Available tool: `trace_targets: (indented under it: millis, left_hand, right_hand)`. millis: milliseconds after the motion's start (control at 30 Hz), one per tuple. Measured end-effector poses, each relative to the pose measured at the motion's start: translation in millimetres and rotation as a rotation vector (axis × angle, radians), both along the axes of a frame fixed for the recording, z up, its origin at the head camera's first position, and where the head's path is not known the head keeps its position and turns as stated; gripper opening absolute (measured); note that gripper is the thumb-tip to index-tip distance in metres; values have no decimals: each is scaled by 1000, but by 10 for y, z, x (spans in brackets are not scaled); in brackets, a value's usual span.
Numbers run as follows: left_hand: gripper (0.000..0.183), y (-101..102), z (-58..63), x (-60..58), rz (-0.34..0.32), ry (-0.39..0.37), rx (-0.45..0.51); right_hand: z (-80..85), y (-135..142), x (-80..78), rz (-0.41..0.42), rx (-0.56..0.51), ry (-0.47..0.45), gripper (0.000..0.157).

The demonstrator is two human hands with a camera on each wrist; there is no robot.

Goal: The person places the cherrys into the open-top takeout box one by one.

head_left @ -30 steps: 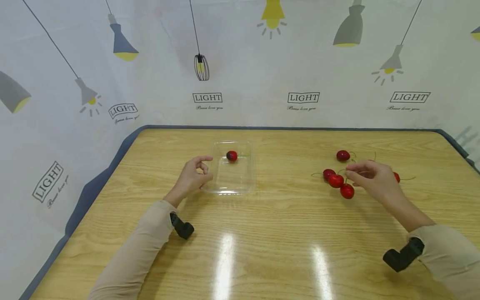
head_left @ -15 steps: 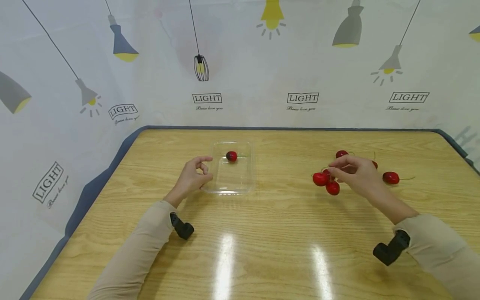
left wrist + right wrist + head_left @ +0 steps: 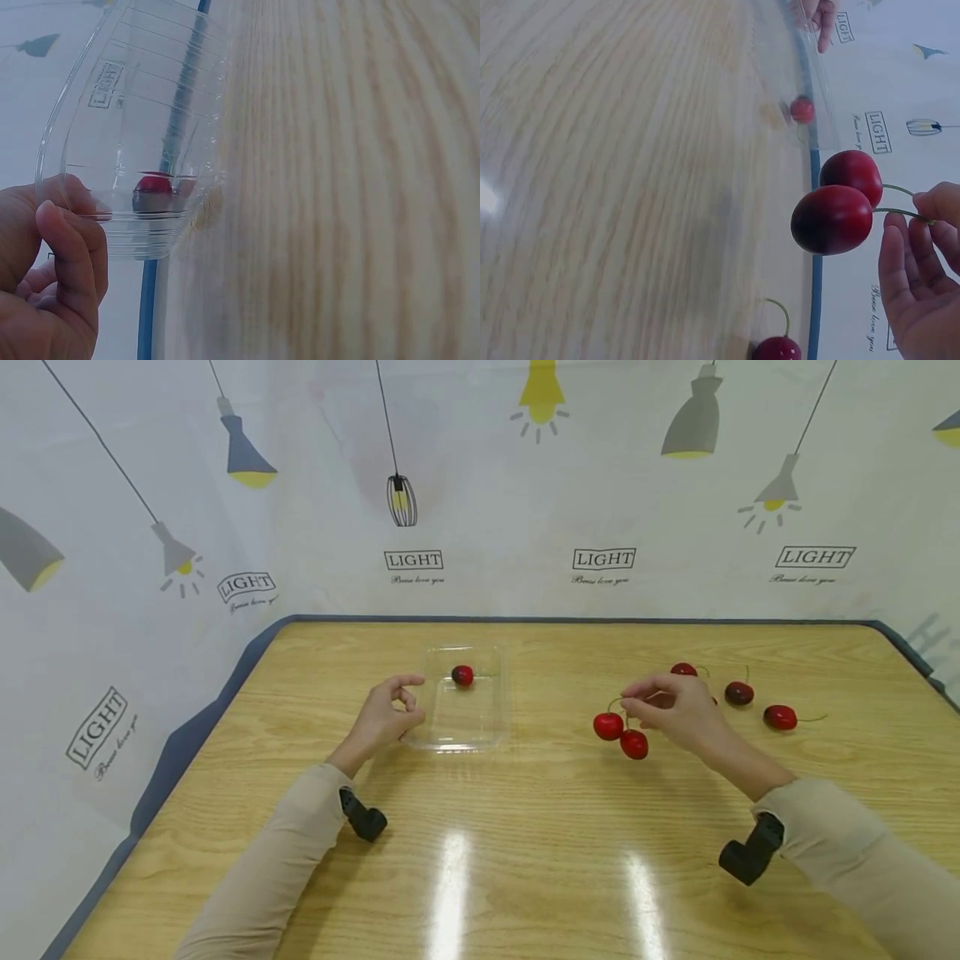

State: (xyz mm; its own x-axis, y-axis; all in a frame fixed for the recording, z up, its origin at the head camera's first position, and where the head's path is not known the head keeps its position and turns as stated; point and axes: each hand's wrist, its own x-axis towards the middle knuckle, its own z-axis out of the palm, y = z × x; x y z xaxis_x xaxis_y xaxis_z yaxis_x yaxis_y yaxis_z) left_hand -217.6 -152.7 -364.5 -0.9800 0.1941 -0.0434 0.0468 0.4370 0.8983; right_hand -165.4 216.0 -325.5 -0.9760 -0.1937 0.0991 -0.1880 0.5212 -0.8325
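Observation:
In the head view, my right hand [image 3: 678, 710] pinches the thin green stems of two joined-looking red cherries [image 3: 608, 726], which hang above the table. The right wrist view shows these cherries [image 3: 832, 219] close up, below the fingertips. My left hand [image 3: 384, 714] holds the left rim of a clear plastic container [image 3: 465, 747], thumb and forefinger spread along it. One dark-red cherry [image 3: 462, 676] lies inside the container near its back. Through the clear wall, the left wrist view shows that cherry and part of a finger.
Right of my right hand, more cherries lie on the wooden table [image 3: 540, 827]: a dark one [image 3: 739, 693], a red one [image 3: 781, 717] and one at the back [image 3: 683, 669]. Another is mostly hidden behind the hand. A patterned wall sheet [image 3: 495, 485] stands behind the table.
My right hand has moved left with the two hanging cherries, toward the container. Cherries on the table that it covered now show. My left hand and the container have stayed put.

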Motion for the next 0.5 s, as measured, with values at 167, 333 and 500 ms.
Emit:
trace_targets:
  millis: [167,333,500]
  left_hand:
    - [51,-1,-4,-2,7,2,-9]
    - [51,-1,-13,-6,8,13,-13]
    - [50,-6,-27,-6,9,20,-5]
  right_hand:
    - [-53,-102,-36,54,-34,-51,22]
    - [-101,-184,-67,86,-43,-46,19]
    - [-170,-233,-57,101,-39,-53,15]
